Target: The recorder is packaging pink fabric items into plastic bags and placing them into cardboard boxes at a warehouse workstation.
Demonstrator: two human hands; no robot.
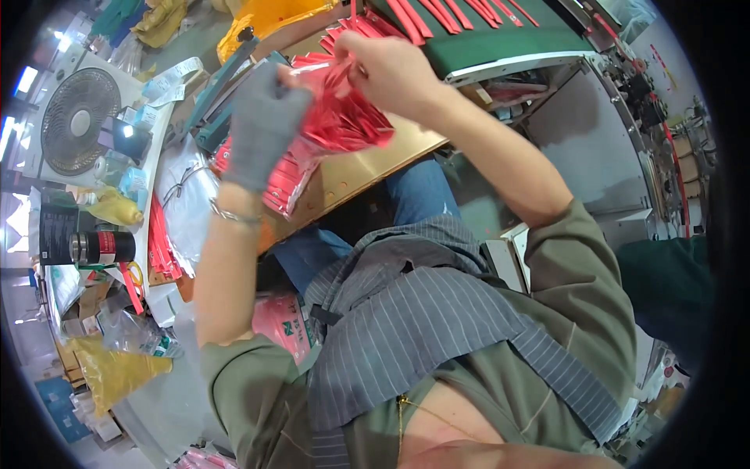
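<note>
A clear plastic bag full of slim red packets (349,121) hangs between my hands above the tan work table (375,160). My left hand (268,129), in a grey glove with bare fingertips, is closed on the bag's upper left edge. On the other side my bare right hand (397,76) pinches the bag's upper right edge, its fingers curled. Below my left hand lies another bag of red packets (287,184), partly covered by the glove. More loose red packets show behind the held bag.
Red strips (449,14) lie spaced along a green conveyor belt (508,43) at the far right. To the left, a side table carries clear plastic bags (181,187), a black tumbler (101,247) and a fan (80,123). A yellow bag (269,22) sits at the back.
</note>
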